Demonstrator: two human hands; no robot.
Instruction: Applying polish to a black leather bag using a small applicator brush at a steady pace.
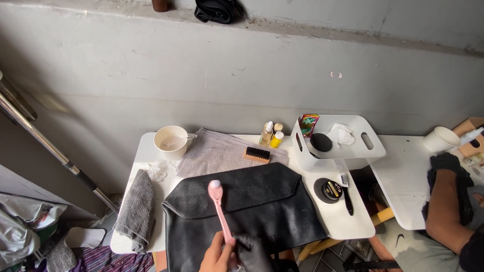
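Black leather bag (242, 211) lies flat on the white tabletop (348, 221). Left hand (216, 254), bare, is clamped on the pink brush (219, 209) handle; brush head rests on the bag's flap. Right hand (252, 252), black-gloved, presses the bag's near edge beside it.

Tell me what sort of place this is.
Likely a makeshift leather-care work spot outdoors or in a utility area: a small white table against a bare concrete wall, a black leather bag laid out, and a polish tin with brushes nearby.
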